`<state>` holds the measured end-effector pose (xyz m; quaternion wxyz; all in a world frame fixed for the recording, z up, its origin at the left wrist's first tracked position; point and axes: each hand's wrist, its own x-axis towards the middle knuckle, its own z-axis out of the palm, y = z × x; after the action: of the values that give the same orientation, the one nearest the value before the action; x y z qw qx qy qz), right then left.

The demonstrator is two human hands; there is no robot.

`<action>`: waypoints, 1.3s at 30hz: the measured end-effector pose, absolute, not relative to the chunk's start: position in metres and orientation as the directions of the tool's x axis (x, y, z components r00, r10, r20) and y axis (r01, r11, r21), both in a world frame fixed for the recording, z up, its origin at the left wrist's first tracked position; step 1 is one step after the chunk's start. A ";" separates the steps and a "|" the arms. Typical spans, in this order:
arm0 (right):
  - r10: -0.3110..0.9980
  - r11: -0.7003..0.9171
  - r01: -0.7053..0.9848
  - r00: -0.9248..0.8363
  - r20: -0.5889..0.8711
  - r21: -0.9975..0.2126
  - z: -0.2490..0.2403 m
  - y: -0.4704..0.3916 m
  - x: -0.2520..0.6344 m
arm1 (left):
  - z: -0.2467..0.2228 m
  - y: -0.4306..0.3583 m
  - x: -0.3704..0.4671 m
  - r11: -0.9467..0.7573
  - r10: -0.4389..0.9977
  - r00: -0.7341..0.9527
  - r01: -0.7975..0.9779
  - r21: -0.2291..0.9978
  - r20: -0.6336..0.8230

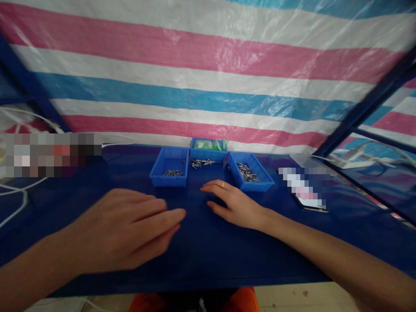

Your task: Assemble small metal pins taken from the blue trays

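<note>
My left hand (130, 229) is raised over the near left part of the blue table, fingers curled and thumb close to the index finger; whether anything sits between them is hidden. My right hand (238, 203), with a gold ring, hovers at or rests on the tabletop, its fingers and thumb apart and nothing visible in them. Beyond my hands, a left blue bin (169, 181) holds a few small metal pins (173, 173). A right blue bin (256, 185) has many more metal pieces (247, 172). Between the bins lies a loose pile of metal pins (201, 163).
A third blue bin (208, 154) at the back contains green and clear plastic packets (209, 145). A phone-like device (312, 203), partly blurred out, lies to the right. White cables (22, 199) run along the left edge. A striped plastic sheet (208, 56) hangs behind the table.
</note>
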<state>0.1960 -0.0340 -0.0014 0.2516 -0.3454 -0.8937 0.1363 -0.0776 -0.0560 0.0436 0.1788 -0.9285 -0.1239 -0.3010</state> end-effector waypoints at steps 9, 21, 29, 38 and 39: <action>0.761 0.638 0.765 -0.610 0.220 -0.085 0.002 0.012 0.168 | 0.015 -0.022 0.046 -0.868 -0.277 0.902 -0.087 -0.489 0.331; 0.859 0.461 0.873 -0.484 0.166 0.158 -0.001 0.045 0.140 | -0.003 0.006 0.030 -0.884 -0.084 0.902 0.129 -0.450 0.424; 0.882 0.407 0.900 -0.432 0.190 0.159 -0.005 0.054 0.136 | -0.013 0.007 0.016 -0.887 0.071 0.890 0.263 -0.380 0.450; 0.903 0.367 0.925 -0.380 0.200 0.097 0.004 0.049 0.146 | -0.013 0.007 0.013 -0.862 0.199 0.869 0.376 -0.341 0.454; 0.901 0.370 0.925 -0.380 0.210 0.088 0.007 0.044 0.151 | -0.013 0.007 0.012 -0.852 0.228 0.867 0.398 -0.339 0.443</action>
<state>0.1511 0.0443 0.0072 0.0628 -0.5532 -0.8251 -0.0957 0.0125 0.0069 -0.0135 0.2149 -0.9420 -0.1662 -0.1973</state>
